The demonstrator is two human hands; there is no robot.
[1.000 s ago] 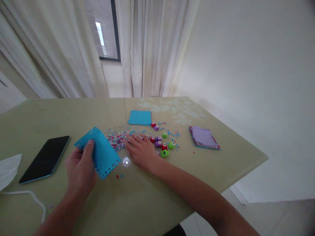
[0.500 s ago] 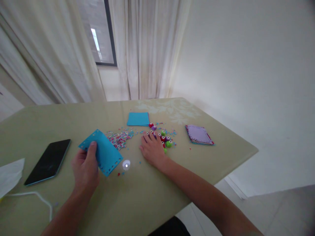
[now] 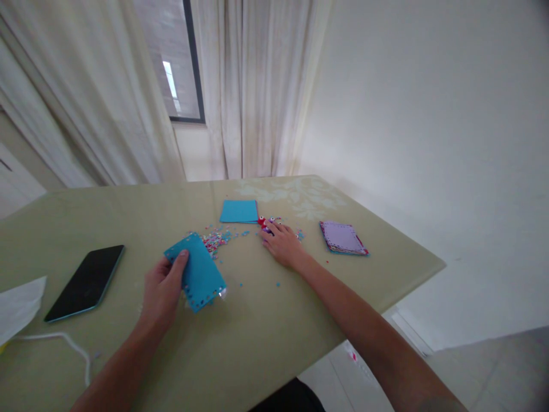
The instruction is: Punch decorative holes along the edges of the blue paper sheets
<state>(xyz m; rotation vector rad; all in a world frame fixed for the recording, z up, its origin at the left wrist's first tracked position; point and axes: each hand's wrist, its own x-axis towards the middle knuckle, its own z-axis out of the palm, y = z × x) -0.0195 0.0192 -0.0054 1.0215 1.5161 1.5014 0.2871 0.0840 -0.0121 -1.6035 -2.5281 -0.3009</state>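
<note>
A blue card point(image 3: 201, 273) is held just left of the middle of the frame by the left hand point(image 3: 160, 286). Its left edge is pinched in that grip, with the thumb laid flat on the upper face and the fingers tucked beneath. The card is tilted, and small holes are seen punched along its upper and lower edges. Whether the table point(image 3: 257, 355) is touched by the card cannot be told.

Near the middle of the frame, the right hand point(image 3: 283, 245) is placed palm down, its grip spread, with the fingers laid slightly apart over a cluster of small red and purple toys point(image 3: 261, 220) marked with round eyes. Most of the cluster is hidden by the hand.

Colored paper bits point(image 3: 214, 239) are heaped between the two hands, partly covered by the card's upper right edge. Above them, a pile of blue cards point(image 3: 238, 211) is laid flat, with the toys just beside its lower right corner. A stack of punched cards point(image 3: 344, 237), topped by a purple one, is set right of center.

At the lower left, a dark tablet point(image 3: 86, 283) is laid near a white sheet point(image 3: 21, 303) and a white cable point(image 3: 64, 337).
</note>
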